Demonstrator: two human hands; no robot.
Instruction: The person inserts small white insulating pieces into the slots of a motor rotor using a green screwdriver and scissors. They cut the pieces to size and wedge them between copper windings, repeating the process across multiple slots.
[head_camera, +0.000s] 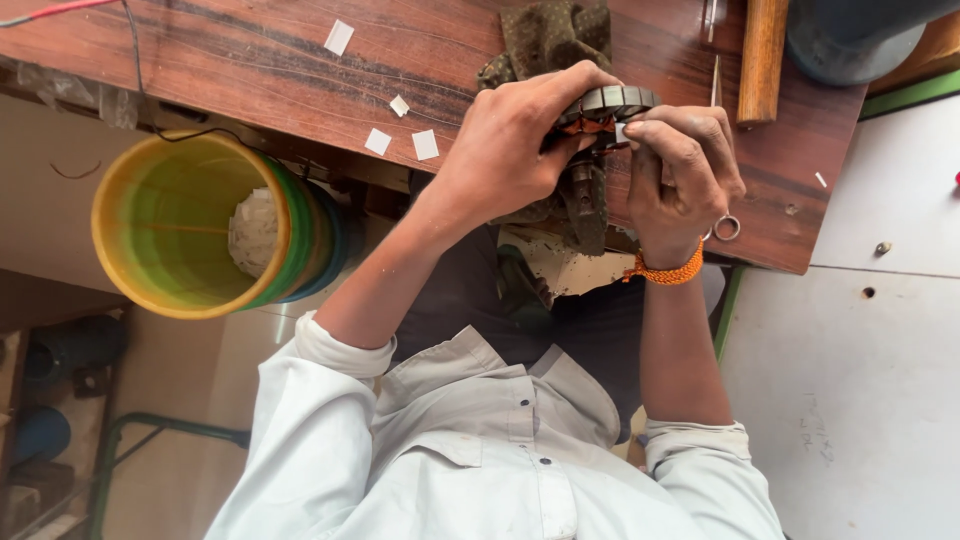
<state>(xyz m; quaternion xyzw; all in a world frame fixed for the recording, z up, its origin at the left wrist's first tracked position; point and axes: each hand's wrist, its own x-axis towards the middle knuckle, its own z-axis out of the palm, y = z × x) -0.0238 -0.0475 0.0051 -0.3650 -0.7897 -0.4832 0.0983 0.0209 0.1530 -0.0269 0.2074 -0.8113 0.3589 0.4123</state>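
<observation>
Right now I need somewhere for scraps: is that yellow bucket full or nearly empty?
Nearly empty. The yellow bucket shows bare inner walls, with only some white scraps at the bottom.

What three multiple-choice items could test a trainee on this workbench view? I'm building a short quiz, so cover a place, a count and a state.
1. Where is the yellow bucket?
A. on the wooden table
B. below the table edge, on the image's left
C. on the person's lap

2. How many small white squares lie on the wooden table left of the hands?
A. one
B. four
C. nine

3. How is the round metal part held?
A. by both hands
B. by one hand
C. lying untouched

Answers: 1 B, it sits beside the table, lower down. 2 B, four show on the wood. 3 A, the left hand and right hand both grip it.
</observation>
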